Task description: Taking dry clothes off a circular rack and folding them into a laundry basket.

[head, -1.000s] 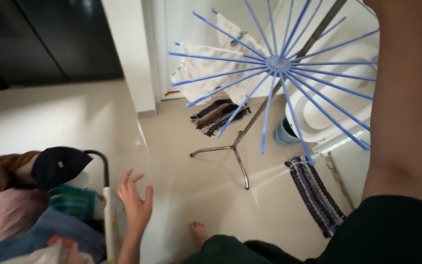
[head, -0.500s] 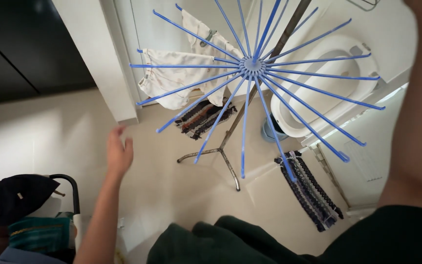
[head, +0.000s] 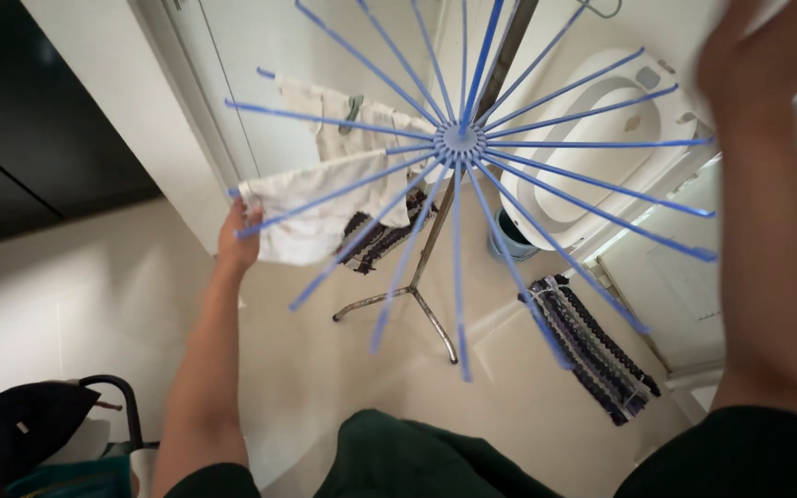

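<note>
The left hand (head: 237,242) pinches the outer corner of a white cloth (head: 320,214) stretched lengthwise along a blue rack arm (head: 339,189), while the raised right hand (head: 758,55) is too blurred to tell its grip.

Blue rack spokes (head: 546,175) fan wide, blocking reach from above; white cloth (head: 320,207) fills left gaps; floor (head: 94,295) left open.

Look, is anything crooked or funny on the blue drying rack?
Mostly tidy. The white cloth hangs bunched and slanted over the blue drying rack, with the left hand gripping its corner. The rack's metal pole looks tilted, perhaps from the camera angle.
</note>
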